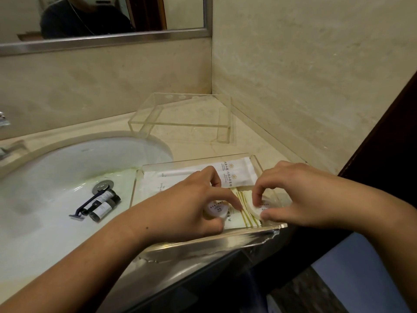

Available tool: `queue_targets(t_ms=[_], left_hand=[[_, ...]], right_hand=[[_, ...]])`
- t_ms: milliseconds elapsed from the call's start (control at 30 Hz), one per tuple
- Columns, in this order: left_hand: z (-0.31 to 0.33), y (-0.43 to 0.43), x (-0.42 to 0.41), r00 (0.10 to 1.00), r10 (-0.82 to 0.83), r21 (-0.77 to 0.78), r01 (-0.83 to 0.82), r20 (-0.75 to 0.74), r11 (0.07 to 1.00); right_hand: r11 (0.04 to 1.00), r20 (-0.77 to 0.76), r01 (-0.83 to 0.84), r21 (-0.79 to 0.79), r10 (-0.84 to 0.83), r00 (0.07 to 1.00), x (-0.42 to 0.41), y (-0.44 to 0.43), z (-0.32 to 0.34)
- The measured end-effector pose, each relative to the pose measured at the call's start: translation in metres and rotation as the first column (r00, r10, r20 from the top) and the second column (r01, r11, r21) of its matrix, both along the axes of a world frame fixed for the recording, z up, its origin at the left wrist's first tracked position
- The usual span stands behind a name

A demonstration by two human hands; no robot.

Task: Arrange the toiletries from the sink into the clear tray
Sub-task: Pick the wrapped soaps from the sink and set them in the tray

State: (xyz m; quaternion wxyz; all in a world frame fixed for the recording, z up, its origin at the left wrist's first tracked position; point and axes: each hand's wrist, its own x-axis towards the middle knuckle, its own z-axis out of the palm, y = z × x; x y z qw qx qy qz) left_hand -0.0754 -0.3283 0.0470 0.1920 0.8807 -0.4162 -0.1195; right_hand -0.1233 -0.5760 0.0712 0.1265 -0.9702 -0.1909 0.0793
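Note:
The clear tray (pixel 255 231) sits on the counter's front edge, right of the white sink (pixel 56 177). Inside the tray lie white sachets (pixel 237 175) at the back and a striped yellow-green packet (pixel 244 211). My left hand (pixel 187 206) grips a small round white soap (pixel 217 210) in the tray's front part. My right hand (pixel 291 195) pinches a second round white soap (pixel 259 210) beside it. In the sink, near the drain (pixel 102 185), lie two dark small bottles (pixel 106 204) and a blue razor (pixel 86 205).
A clear acrylic stand (pixel 180 125) rests in the back corner of the beige stone counter. A mirror (pixel 101 16) hangs above, and the tap (pixel 3 123) shows at the left edge. A dark door edge (pixel 383 143) stands at the right.

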Motion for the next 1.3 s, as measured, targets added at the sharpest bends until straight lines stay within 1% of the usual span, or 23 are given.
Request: queue_targets(t_ms=[133,300,400,467,600,733,1033,1133,1300], left_hand=[[0.0,0.001,0.0,1.0,-0.001,-0.004,0.001,-0.008,1.0],[0.004,0.003,0.003,0.999,0.005,-0.007,-0.005,0.032,1.0],[0.008,0.0,0.008,0.998,0.033,-0.054,-0.03,0.045,0.998],[0.011,-0.007,0.011,0.998,0.04,-0.085,-0.035,0.057,0.996],[0.012,-0.028,0.017,0.997,0.007,-0.132,0.003,0.077,0.991],[0.009,-0.043,0.023,0.997,-0.024,-0.116,0.033,0.075,0.993],[0.007,-0.041,0.031,0.999,-0.045,-0.123,0.043,-0.006,0.991],[0.005,-0.041,0.032,0.999,-0.04,-0.123,0.042,0.014,0.991],[-0.002,-0.048,0.03,0.995,-0.036,-0.127,0.047,0.089,0.991]], right_hand=[[1.0,0.001,0.002,0.007,-0.002,1.0,-0.002,0.0,0.002],[1.0,0.015,0.007,0.03,-0.007,1.0,-0.003,0.002,0.0],[0.996,0.046,0.059,0.06,-0.062,0.997,-0.004,-0.001,0.001],[0.994,0.067,0.097,0.053,-0.101,0.993,-0.005,-0.003,0.001],[0.986,0.074,0.164,0.024,-0.166,0.983,-0.006,-0.004,-0.001],[0.975,0.061,0.224,0.009,-0.224,0.973,-0.009,-0.001,-0.004],[0.956,0.003,0.295,-0.008,-0.295,0.956,-0.015,0.01,-0.006],[0.952,-0.011,0.305,-0.022,-0.306,0.952,-0.015,0.012,-0.005],[0.948,-0.024,0.318,-0.028,-0.319,0.947,-0.014,0.014,-0.005]])
